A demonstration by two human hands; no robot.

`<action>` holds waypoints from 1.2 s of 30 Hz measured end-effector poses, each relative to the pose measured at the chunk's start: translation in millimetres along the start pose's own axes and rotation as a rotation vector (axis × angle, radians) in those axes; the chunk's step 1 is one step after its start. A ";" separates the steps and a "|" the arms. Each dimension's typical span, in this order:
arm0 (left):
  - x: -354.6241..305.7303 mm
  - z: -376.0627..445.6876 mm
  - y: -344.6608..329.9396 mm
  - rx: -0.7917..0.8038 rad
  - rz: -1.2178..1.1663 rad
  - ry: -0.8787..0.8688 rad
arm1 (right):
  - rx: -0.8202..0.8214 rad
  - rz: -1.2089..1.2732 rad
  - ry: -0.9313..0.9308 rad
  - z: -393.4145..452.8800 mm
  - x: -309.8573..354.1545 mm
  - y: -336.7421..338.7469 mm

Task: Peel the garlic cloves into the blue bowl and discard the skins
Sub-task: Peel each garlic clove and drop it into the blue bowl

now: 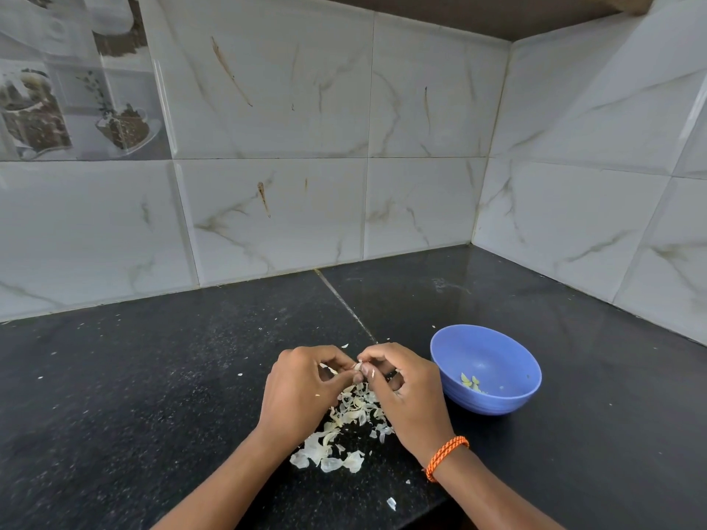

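1. Head view: both hands meeting over the black tabletop, fingertips pinching one small garlic clove between them.
2. Left hand curled, thumb and fingers closed on the clove's left side.
3. Right hand curled likewise, orange cord bracelet on the wrist.
4. Pile of papery skins directly beneath the hands, stray flakes scattered nearer.
5. Blue bowl just right of the right hand, a few peeled cloves inside.

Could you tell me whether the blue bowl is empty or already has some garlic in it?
Nearly empty: the blue bowl stands upright with only a few pale peeled cloves at its bottom.
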State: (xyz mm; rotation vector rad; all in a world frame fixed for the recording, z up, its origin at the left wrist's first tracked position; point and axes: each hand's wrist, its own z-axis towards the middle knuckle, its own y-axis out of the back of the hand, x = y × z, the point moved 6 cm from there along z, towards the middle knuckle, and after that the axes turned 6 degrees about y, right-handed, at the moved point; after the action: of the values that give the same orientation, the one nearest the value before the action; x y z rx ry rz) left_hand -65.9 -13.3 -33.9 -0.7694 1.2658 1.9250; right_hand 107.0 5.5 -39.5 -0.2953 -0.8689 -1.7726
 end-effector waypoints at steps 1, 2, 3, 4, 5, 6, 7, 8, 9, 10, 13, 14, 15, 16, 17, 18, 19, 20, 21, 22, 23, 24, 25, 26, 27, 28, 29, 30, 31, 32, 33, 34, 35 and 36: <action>1.6 0.7 0.7 -0.002 -0.005 0.002 | 0.006 0.011 0.000 0.1 -0.2 0.0; 2.5 1.4 1.1 0.000 -0.009 0.000 | 0.009 0.025 0.003 0.2 -0.6 -0.2; 3.6 2.3 1.2 0.005 -0.010 -0.003 | 0.014 0.043 0.005 0.3 -1.2 -0.6; 3.8 2.6 0.8 0.011 -0.010 -0.009 | 0.020 0.071 -0.005 0.2 -2.6 -1.3; 4.0 2.8 0.2 0.017 -0.006 -0.015 | 0.025 0.109 -0.032 -0.1 -5.1 -2.1; 3.7 2.8 -0.6 0.022 0.003 -0.022 | 0.027 0.161 -0.070 -0.3 -8.1 -2.7; 3.0 2.2 -1.5 0.029 0.009 -0.031 | 0.025 0.220 -0.112 -0.6 -11.0 -3.1; 1.6 1.3 -2.3 0.040 0.011 -0.040 | 0.021 0.274 -0.148 -1.0 -13.5 -3.2; 0.3 0.7 -2.8 0.051 0.005 -0.053 | 0.017 0.315 -0.172 -1.3 -14.9 -3.1; -1.2 0.1 -2.8 0.061 -0.005 -0.068 | 0.014 0.343 -0.188 -1.3 -15.9 -3.0; -5.1 -1.1 -2.5 0.071 -0.019 -0.101 | 0.019 0.417 -0.224 -1.2 -17.4 -4.3; -6.1 -1.4 -2.3 0.068 -0.022 -0.105 | 0.023 0.448 -0.236 -1.2 -17.5 -5.3; -6.6 -1.7 -1.7 0.065 -0.029 -0.107 | 0.028 0.481 -0.248 -1.4 -17.7 -6.4; -7.1 -1.9 -1.2 0.064 -0.041 -0.108 | 0.030 0.515 -0.260 -1.7 -18.0 -7.3; -7.9 -2.3 -0.7 0.065 -0.054 -0.110 | 0.030 0.554 -0.274 -2.0 -18.3 -7.9; -8.7 -2.6 0.0 0.064 -0.065 -0.115 | 0.026 0.594 -0.291 -2.2 -18.7 -8.3; -9.3 -2.6 0.7 0.062 -0.072 -0.121 | 0.021 0.635 -0.310 -2.3 -18.6 -8.4; -9.9 -2.7 1.2 0.061 -0.080 -0.124 | 0.019 0.672 -0.327 -2.5 -18.6 -8.6; -10.2 -2.8 1.4 0.059 -0.088 -0.123 | 0.020 0.698 -0.337 -2.5 -18.3 -8.6; -10.0 -2.7 1.4 0.056 -0.100 -0.116 | 0.021 0.701 -0.334 -2.5 -17.7 -8.0; -9.0 -2.6 1.2 0.050 -0.112 -0.101 | 0.020 0.682 -0.322 -2.4 -17.0 -6.8; -7.6 -2.6 1.2 0.042 -0.124 -0.080 | 0.013 0.646 -0.303 -2.2 -15.9 -5.4; -5.6 -2.4 1.2 0.035 -0.136 -0.054 | 0.002 0.604 -0.283 -2.1 -14.8 -4.0; -3.9 -2.5 1.3 0.033 -0.146 -0.028 | -0.011 0.567 -0.266 -2.2 -13.7 -3.3; -3.0 -2.5 1.5 0.032 -0.154 -0.006 | -0.022 0.541 -0.253 -2.4 -12.3 -3.0; -2.8 -2.7 1.8 0.033 -0.159 0.008 | -0.032 0.523 -0.247 -2.6 -11.4 -3.3; -3.6 -3.0 1.8 0.037 -0.161 0.014 | -0.038 0.510 -0.241 -3.0 -9.9 -3.3; -5.0 -3.3 1.9 0.040 -0.161 0.016 | -0.044 0.499 -0.235 -3.2 -8.9 -3.2; -6.3 -3.6 2.2 0.040 -0.158 0.015 | -0.051 0.485 -0.230 -3.5 -7.9 -2.7; -7.6 -3.8 2.6 0.037 -0.152 0.013 | -0.060 0.466 -0.229 -4.0 -7.5 -1.9; -8.1 -4.0 3.2 0.028 -0.139 0.011 | -0.068 0.443 -0.230 -4.3 -7.5 -1.1; -8.3 -4.2 3.9 0.019 -0.120 0.010 | -0.075 0.422 -0.228 -4.5 -7.6 -0.5; -7.9 -4.1 4.5 0.013 -0.103 0.010 | -0.080 0.405 -0.223 -4.5 -7.5 -0.3; -7.4 -4.0 4.9 0.012 -0.096 0.012 | -0.084 0.389 -0.217 -4.4 -7.6 0.0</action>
State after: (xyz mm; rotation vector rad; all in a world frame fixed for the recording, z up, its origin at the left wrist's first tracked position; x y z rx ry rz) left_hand -65.2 -20.1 -27.0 -0.8218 1.2245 1.8370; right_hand 110.9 8.0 -47.0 -0.6754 -0.8253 -1.4315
